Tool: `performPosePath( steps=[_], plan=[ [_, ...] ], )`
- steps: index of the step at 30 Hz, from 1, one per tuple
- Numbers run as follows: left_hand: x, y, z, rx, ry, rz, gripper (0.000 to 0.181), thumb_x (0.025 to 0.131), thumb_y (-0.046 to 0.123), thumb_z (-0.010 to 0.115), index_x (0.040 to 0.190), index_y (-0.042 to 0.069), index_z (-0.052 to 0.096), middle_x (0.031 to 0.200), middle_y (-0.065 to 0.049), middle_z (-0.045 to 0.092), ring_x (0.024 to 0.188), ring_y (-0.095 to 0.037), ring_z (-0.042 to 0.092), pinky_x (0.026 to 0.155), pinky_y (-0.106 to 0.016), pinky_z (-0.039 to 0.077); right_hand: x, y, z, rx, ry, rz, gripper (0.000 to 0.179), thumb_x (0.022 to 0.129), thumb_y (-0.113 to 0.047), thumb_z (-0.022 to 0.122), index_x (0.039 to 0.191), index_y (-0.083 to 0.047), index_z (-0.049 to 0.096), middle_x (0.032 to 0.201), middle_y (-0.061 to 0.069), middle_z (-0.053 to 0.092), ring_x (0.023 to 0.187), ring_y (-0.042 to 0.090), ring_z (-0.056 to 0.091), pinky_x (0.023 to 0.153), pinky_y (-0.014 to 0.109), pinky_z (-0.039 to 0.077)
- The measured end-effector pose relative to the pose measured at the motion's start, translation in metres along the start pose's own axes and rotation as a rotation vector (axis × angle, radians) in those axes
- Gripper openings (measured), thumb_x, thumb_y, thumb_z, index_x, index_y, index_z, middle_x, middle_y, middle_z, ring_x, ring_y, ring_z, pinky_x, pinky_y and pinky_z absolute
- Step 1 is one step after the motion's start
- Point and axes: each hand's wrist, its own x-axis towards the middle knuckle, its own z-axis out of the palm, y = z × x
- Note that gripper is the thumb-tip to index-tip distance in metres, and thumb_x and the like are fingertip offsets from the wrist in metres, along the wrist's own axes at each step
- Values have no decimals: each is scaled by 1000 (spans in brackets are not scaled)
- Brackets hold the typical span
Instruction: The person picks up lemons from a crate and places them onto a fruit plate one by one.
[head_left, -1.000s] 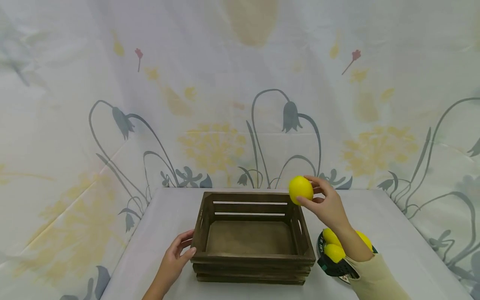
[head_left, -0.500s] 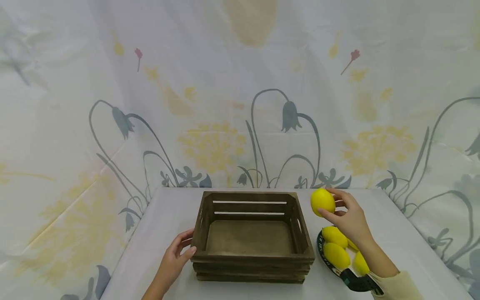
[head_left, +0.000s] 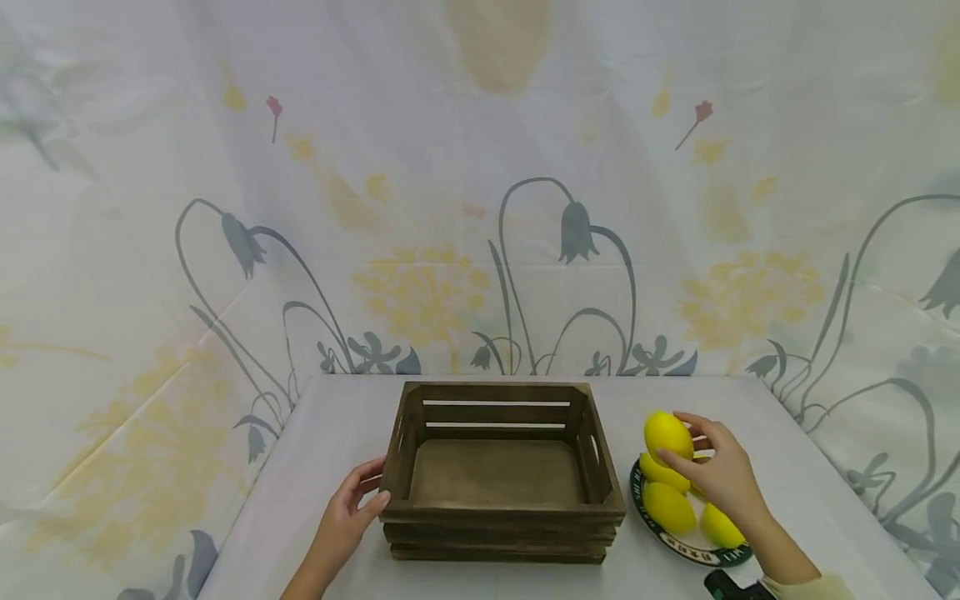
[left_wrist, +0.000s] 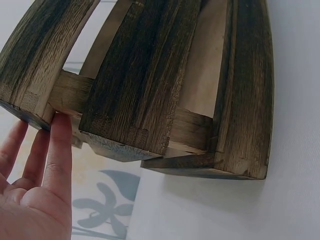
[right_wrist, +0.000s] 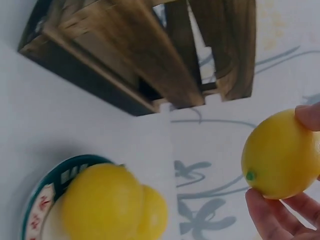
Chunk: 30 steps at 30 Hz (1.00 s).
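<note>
A yellow lemon [head_left: 667, 437] is pinched between the thumb and fingers of my right hand [head_left: 722, 468], held above a plate. In the right wrist view this lemon [right_wrist: 277, 155] shows a small green tip. Below it, several more lemons [head_left: 670, 508] lie on the round plate [head_left: 678, 546], which has a dark patterned rim. My left hand [head_left: 341, 517] touches the left side of a brown wooden slatted crate [head_left: 498, 518]. Seen from the left wrist, the fingertips [left_wrist: 61, 125] rest against the end of a crate slat [left_wrist: 145, 80]. The crate's inside holds nothing.
A white-covered table [head_left: 322, 417] carries the crate in the middle and the plate to its right. Behind stands a pale curtain [head_left: 450, 167] printed with flowers. A dark device [head_left: 738, 587] sits at the right wrist.
My right hand has carried the lemon from over the crate's back right corner rightward and down, toward the plate. The left hand stays at the crate.
</note>
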Motion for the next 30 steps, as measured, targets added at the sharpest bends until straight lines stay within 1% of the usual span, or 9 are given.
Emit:
performPosePath(
  steps=[6,8,9,15,20,23,25,27,30],
  plan=[
    [0,0,0,-1,-3,7,42,89,3,59,129,-2,47,127,-16,47,108,-11,49,82,-21,47,-16,18,3,-54,-6,113,63,81,-31,73,127,4,50,104,21,49,87,32,50,63,32,46],
    [0,0,0,-2,-5,16,42,89,3,59,129,-3,47,127,-16,47,108,-10,49,83,-20,46,-20,24,5,-66,-4,150,65,82,-34,71,127,6,49,105,23,48,87,33,50,63,34,48],
    [0,0,0,-2,-6,19,42,89,2,59,129,-3,46,127,-16,47,108,-9,49,83,-20,46,-22,26,6,-76,11,174,65,81,-35,72,126,6,49,104,23,49,86,32,50,62,34,50],
    [0,-1,0,-2,-6,25,43,89,3,59,130,-3,46,128,-17,47,107,-9,49,83,-20,46,-34,40,12,-87,34,286,69,79,-38,73,122,7,45,102,24,50,83,32,51,63,38,53],
    [0,-2,0,5,-5,37,43,89,3,59,130,-3,46,127,-17,47,107,-8,49,84,-19,46,-44,47,14,-78,28,323,71,79,-39,73,121,9,42,105,28,50,88,37,53,71,44,52],
    [0,-2,0,5,-2,44,43,89,3,59,130,-3,46,127,-17,47,107,-7,49,83,-19,45,-51,49,17,-92,39,341,72,78,-41,73,120,10,43,105,28,49,88,36,53,74,47,50],
    [0,-3,0,5,-1,51,42,89,3,59,129,-3,46,127,-17,47,107,-7,49,83,-19,45,-54,50,19,-114,58,351,73,77,-42,73,120,10,44,103,27,50,86,35,52,73,48,50],
    [0,-4,0,8,1,57,42,89,2,59,129,-3,46,127,-17,47,106,-7,49,83,-19,45,-58,50,21,-122,74,367,71,77,-39,74,119,10,45,101,26,50,85,34,52,73,48,49],
    [0,-4,0,9,-2,63,42,89,2,58,129,-3,46,127,-17,47,107,-6,49,84,-19,45,-63,50,21,-133,80,391,69,76,-37,75,117,11,46,99,25,50,83,33,52,70,44,50]
  ],
)
